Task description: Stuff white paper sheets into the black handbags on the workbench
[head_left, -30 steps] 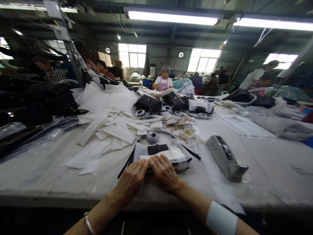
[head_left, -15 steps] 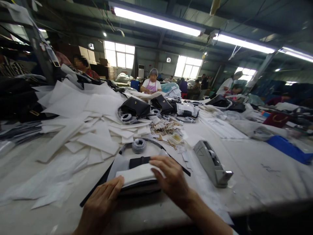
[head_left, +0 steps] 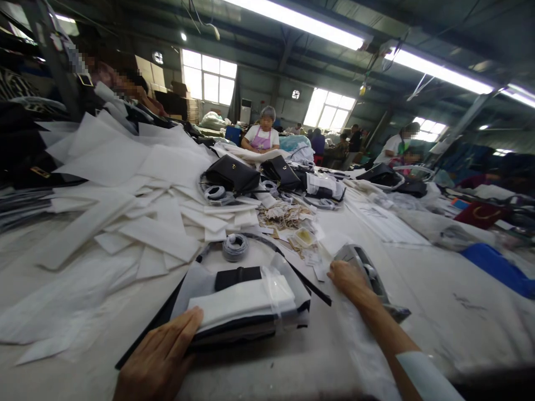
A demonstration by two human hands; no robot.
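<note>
A black handbag [head_left: 238, 333] lies in front of me with its strap curving behind it. On it rests a folded white padding sheet [head_left: 234, 298], with a strip of clear tape [head_left: 276, 295] across its right part. Fingers together, my left hand [head_left: 163, 348] holds the left end of the bag over the edge of the padding; its thumb is hidden. My right hand [head_left: 349, 278] is away from the bag, fingers curled closed against the left side of a grey tape dispenser [head_left: 371, 273]. What those fingers hold, if anything, is hidden. A wrapped grey ring [head_left: 234, 247] sits inside the strap's curve.
Loose white sheets [head_left: 125, 161] are heaped at the left. Behind the bag lie tangled tag strings [head_left: 288, 214], a small clear tub [head_left: 306, 238] and several black handbags [head_left: 232, 172]. A blue piece [head_left: 499, 267] lies at the right. Across the table sits a person [head_left: 262, 136].
My right hand has left the handbag and moved right to the tape dispenser, uncovering the tape on the padding. My left hand stays on the bag's left end. The camera view has shifted slightly.
</note>
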